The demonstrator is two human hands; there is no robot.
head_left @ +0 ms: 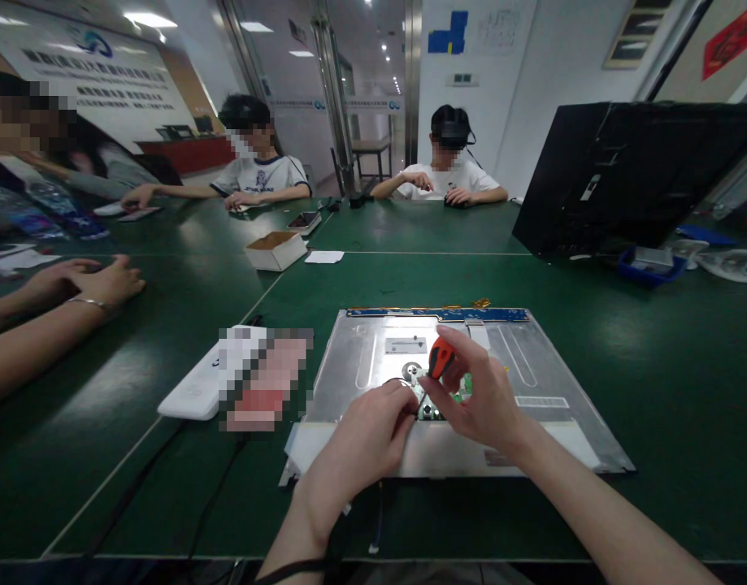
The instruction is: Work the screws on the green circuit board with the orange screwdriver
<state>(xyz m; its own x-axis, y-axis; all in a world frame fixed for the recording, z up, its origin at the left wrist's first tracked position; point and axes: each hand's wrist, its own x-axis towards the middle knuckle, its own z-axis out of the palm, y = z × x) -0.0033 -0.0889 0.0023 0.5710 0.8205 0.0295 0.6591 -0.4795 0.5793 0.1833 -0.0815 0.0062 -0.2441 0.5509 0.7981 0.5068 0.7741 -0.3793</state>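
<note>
The tilted screwdriver [441,357] my right hand [484,396] grips could slip, scarring the circuit board [432,413]; I can't tell what my left hand [373,426] holds.

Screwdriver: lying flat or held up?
Screwdriver held up, tilted: right hand pinches its orange handle, shaft slanting down toward the green board.

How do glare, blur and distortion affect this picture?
Head view: whitish glare on the metal panel beside the orange screwdriver; head view: pale reflections on the green table; head view, left edge: bottles look smeared; head view, right: the black monitor seems stretched.
</note>
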